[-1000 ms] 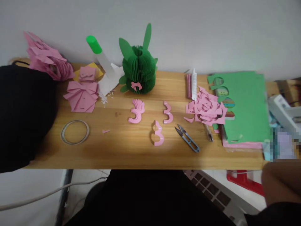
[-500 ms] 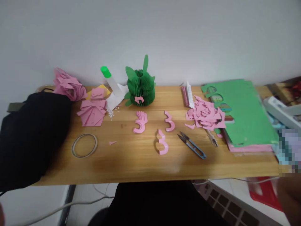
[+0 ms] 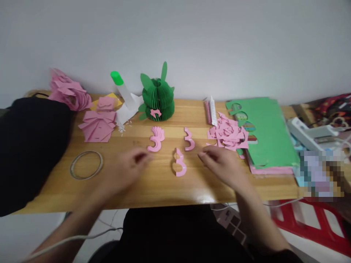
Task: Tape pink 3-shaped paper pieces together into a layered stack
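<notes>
My left hand (image 3: 127, 168) hovers over the tabletop to the left, fingers loosely curled and smeared by motion; I cannot tell whether it holds anything. Over the spot where the snips lay is my right hand (image 3: 223, 164), its fingers folded in; whatever they hold, if anything, is hidden. Between the hands lie two scalloped pink paper pieces, one nearer (image 3: 181, 168) and one farther (image 3: 189, 143). A fanned stack of similar pink pieces (image 3: 157, 138) sits just beyond my left hand. Behind it stands a green honeycomb-paper ball (image 3: 159, 96) with paper leaves and a pink cutout.
At left are a tape roll (image 3: 71, 170), a black bag (image 3: 35, 146), folded pink paper (image 3: 98, 124) and a green-capped glue stick (image 3: 122, 87). Pink scraps (image 3: 229, 131), green sheets (image 3: 274, 131) and a white power strip (image 3: 304, 133) lie right. A cable (image 3: 71, 239) crosses my left forearm.
Both hands have come in over the table from the lower sides. The snips and the pen are now out of sight around my right hand. The view has shifted slightly right.
</notes>
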Tool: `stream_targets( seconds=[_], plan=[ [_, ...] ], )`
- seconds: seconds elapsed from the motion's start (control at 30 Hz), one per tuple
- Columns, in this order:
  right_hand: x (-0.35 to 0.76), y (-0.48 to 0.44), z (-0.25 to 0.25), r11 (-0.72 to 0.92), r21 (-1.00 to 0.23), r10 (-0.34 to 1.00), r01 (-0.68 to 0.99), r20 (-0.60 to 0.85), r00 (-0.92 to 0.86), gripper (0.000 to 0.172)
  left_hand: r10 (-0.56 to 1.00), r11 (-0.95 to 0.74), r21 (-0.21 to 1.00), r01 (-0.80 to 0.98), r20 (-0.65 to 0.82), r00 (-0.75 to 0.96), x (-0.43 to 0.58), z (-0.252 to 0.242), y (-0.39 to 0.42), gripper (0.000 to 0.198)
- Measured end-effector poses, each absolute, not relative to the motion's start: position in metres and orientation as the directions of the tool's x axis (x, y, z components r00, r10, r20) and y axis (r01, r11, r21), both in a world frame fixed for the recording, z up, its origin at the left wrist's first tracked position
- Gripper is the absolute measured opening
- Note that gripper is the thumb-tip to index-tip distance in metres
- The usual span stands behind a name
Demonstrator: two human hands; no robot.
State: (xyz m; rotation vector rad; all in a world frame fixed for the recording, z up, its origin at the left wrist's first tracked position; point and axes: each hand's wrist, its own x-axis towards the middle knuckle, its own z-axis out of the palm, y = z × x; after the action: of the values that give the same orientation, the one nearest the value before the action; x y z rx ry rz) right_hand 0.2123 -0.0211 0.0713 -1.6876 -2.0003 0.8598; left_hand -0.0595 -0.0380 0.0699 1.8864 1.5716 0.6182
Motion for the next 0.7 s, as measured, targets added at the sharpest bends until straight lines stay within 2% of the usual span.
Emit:
stream_targets(
  seconds=[0.1, 0.13, 0.27, 0.43, 0.53, 0.7],
  plan=[
    [0.187, -0.02, 0.056, 0.006, -0.638, 0.93, 0.77, -0.28, -0.24, 0.011, 0.92, -0.226, 0.645, 0.73, -0.103, 0.377, -0.018, 0.052, -0.031, 0.027],
    [0.18, -0.02, 0.052, -0.017, -0.635, 0.921, 0.773, -0.311, -0.235, 0.011, 0.919, -0.24, 0.621, 0.747, -0.103, 0.381, -0.007, 0.048, -0.028, 0.025],
    [0.174, -0.02, 0.044, -0.065, -0.672, 0.951, 0.737, -0.265, -0.157, 0.014, 0.926, -0.218, 0.62, 0.753, -0.112, 0.36, 0.003, 0.042, -0.015, 0.023],
    [0.182, -0.02, 0.035, -0.075, -0.798, 0.984, 0.597, -0.156, -0.084, 0.034, 0.954, -0.18, 0.719, 0.671, -0.039, 0.298, -0.01, 0.042, -0.013, 0.026],
    [0.18, -0.022, 0.029, -0.059, -0.842, 0.983, 0.536, -0.143, -0.115, 0.033, 0.948, -0.158, 0.681, 0.715, -0.099, 0.304, -0.005, 0.039, -0.018, 0.032],
    [0.175, -0.025, 0.024, -0.063, -0.824, 0.973, 0.564, -0.175, -0.147, 0.028, 0.944, -0.112, 0.638, 0.762, -0.17, 0.282, 0.002, 0.033, -0.018, 0.033]
  ],
)
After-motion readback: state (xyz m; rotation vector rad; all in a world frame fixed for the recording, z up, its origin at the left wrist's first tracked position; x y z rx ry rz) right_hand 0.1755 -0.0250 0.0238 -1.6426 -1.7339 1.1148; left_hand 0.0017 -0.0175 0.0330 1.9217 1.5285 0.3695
